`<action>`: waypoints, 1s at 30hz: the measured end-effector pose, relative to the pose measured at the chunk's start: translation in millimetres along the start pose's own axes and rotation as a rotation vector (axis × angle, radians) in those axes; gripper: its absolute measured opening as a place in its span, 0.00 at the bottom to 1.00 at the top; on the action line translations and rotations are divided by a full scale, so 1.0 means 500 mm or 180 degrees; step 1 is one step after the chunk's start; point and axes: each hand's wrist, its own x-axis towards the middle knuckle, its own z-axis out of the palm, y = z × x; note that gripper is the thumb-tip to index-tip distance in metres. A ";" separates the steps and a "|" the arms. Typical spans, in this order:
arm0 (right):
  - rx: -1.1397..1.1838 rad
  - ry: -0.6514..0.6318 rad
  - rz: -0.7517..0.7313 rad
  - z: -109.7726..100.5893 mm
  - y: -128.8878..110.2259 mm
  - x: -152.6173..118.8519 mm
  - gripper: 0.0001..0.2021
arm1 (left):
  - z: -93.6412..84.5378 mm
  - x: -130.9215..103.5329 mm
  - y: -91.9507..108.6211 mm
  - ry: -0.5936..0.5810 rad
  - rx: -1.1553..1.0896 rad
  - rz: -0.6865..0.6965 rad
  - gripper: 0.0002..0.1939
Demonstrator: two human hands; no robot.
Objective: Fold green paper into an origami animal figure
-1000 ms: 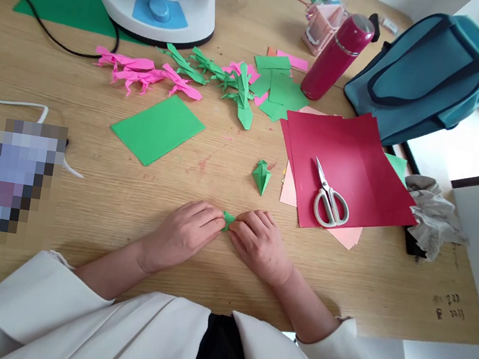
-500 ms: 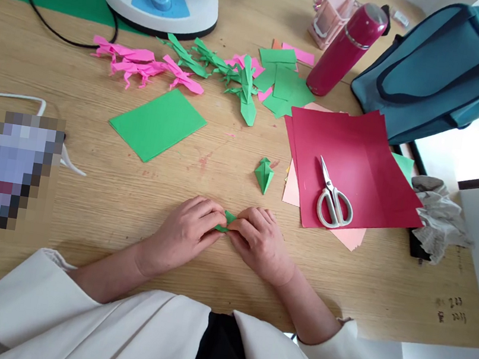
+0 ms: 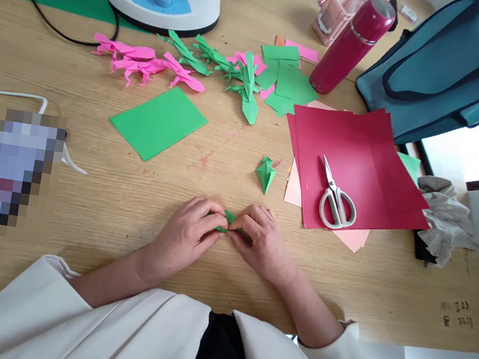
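A small folded piece of green paper (image 3: 229, 217) is pinched between my two hands, near the front of the table. My left hand (image 3: 191, 226) grips its left side with thumb and fingertips. From the other side, my right hand (image 3: 262, 242) holds it the same way, so the fingertips of both hands almost meet. Most of the paper is hidden by my fingers. Just beyond my right hand lies a small folded green paper shape (image 3: 265, 175), pointed at its near end.
White-handled scissors (image 3: 336, 209) rest on red paper sheets (image 3: 360, 155) to the right. Green paper (image 3: 158, 122) lies left of centre. Behind are pink folded figures (image 3: 135, 59), green folded figures (image 3: 248, 88), a red flask (image 3: 354, 43), a fan base (image 3: 171, 4) and a teal bag (image 3: 441, 65).
Both hands keep their pinch on the green paper, with only a very slight shift of the fingers. The view has moved a little; the objects on the table stay in place.
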 end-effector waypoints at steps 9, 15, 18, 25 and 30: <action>-0.0033 0.0020 0.0014 -0.004 -0.004 0.000 0.05 | 0.004 -0.007 -0.001 0.0096 0.0369 0.0290 0.04; -0.0130 0.0021 -0.0009 -0.006 -0.005 -0.002 0.07 | 0.004 -0.013 0.001 0.0078 0.0626 0.0389 0.05; -0.0240 0.0003 -0.0033 -0.010 -0.007 -0.003 0.08 | 0.004 -0.013 0.001 0.0020 0.0684 0.0405 0.06; -0.0243 -0.0030 0.0121 -0.015 -0.003 -0.009 0.07 | 0.004 -0.011 -0.001 -0.0049 0.0697 0.0333 0.08; 0.0010 -0.0049 0.0280 -0.016 -0.003 -0.009 0.03 | 0.004 -0.007 0.001 -0.0002 0.0700 0.0299 0.09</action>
